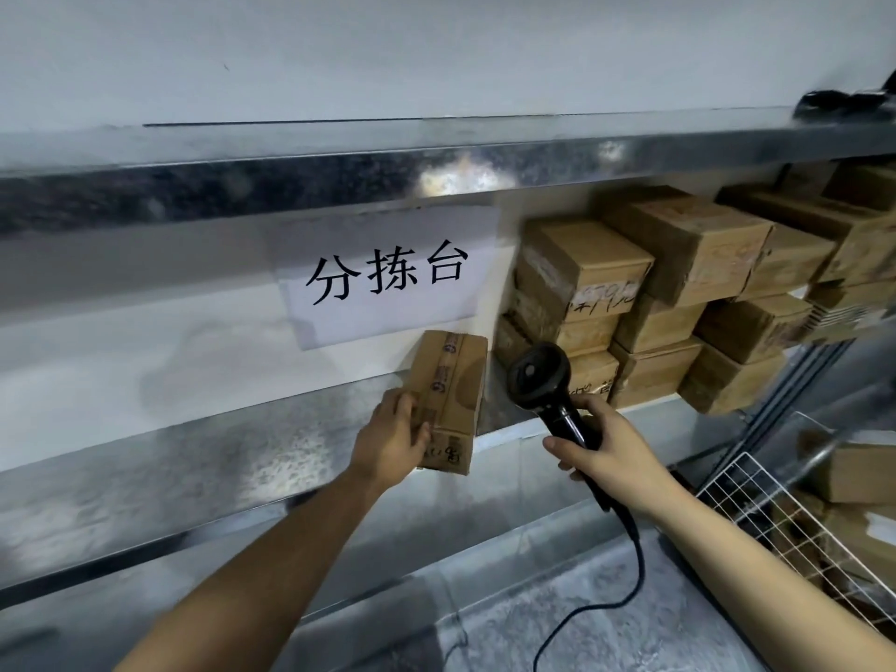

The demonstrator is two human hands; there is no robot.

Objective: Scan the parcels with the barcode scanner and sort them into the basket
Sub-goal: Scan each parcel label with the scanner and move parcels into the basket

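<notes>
Centrally in the head view, the left hand (392, 436) grips a parcel (451, 390) at its near left edge, fingers curled onto the taped top. The parcel lies tilted over the front of the shelf (194, 458), just below a sign (388, 278). To its right, close but apart, the right hand (606, 451) is wrapped round the handle of the scanner (539, 375), whose head is raised beside the parcel. A cable (623, 589) hangs from the handle. Behind the scanner, a stack (654, 293) of boxes crowds the shelf's right part. The basket (746, 506), white wire, stands far right with boxes inside.
</notes>
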